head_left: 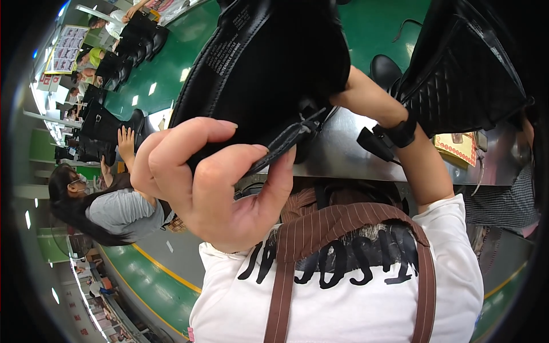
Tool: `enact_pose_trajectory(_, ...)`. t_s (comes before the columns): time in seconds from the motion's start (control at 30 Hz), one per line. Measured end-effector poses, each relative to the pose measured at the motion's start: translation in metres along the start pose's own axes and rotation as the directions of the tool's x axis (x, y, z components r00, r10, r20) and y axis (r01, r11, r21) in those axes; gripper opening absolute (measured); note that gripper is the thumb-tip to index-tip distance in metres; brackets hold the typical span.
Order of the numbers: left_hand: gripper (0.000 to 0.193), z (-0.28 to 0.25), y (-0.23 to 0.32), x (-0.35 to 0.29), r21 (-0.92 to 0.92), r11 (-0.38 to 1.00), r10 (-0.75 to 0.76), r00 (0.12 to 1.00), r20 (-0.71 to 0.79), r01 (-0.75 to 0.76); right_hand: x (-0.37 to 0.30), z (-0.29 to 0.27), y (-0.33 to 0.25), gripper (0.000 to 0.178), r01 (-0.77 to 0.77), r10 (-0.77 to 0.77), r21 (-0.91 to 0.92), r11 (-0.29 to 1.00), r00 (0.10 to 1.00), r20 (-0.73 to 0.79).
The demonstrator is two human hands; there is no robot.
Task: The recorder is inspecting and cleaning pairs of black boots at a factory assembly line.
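Note:
Close in front of me is a black boot [274, 68], its shaft opening turned toward me so that the lining shows. My left hand [217, 177] pinches a stitched edge of the shaft between thumb and bent fingers; its other fingers curl loosely. Near the pinched edge, a small dark tab or zip end sticks out. My right hand [357, 94] reaches behind the boot's right side, and its fingers are hidden there. A black band with a hanging piece [394, 137] sits on the right wrist. Beyond that wrist stands a quilted black boot [457, 86].
A shiny metal table edge [349, 163] runs below the boots, with a green surface [377, 23] beyond. Yellow patterned cards [457, 147] lie at the right. On the left, a co-worker in grey [120, 211] handles black boots [97, 128]; more boots and people line the far side.

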State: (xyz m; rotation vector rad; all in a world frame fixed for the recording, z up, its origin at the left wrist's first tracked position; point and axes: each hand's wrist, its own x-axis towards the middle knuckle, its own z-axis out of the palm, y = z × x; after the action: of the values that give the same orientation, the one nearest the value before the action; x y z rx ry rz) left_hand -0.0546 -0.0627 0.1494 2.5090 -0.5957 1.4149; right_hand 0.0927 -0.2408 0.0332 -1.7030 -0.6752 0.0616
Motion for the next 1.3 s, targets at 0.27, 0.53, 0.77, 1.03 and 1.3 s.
enact_pose_trajectory(0.27, 0.030, 0.014, 0.002, 0.004, 0.015, 1.000, -0.009, 0.997, -0.073, 0.011, 0.002, 0.011, 0.002, 0.035, 0.000, -0.058, -0.326, 0.945, 0.984, -0.169)
enact_pose_trajectory(0.53, 0.099, 0.047, -0.036, 0.007, 0.267, 0.964, 0.094, 0.940, -0.328, -0.004, -0.030, 0.001, 0.024, 0.078, 0.007, -0.014, 0.069, 0.998, 0.994, 0.111)
enact_pose_trajectory(0.77, 0.119, 0.073, -0.034, -0.081, -0.057, 0.968, -0.250, 0.940, -0.231, 0.243, -0.067, 0.025, 0.064, 0.023, -0.495, 0.497, -0.048, 0.868, 0.865, 0.074)
enact_pose_trajectory(1.03, 0.072, 0.127, -0.025, -0.186, -0.512, 0.186, -0.535, 0.523, 0.663, 0.839, -0.060, 0.045, 0.087, 0.025, -0.589, 0.547, 0.108, 0.801, 0.792, 0.270)
enact_pose_trajectory(1.3, 0.054, 0.135, -0.020, -0.189, -0.491, 0.363, -0.629, 0.597, 0.498, 0.792, -0.052, 0.039, 0.038, 0.033, -0.677, 0.595, 0.208, 0.706, 0.726, 0.346)
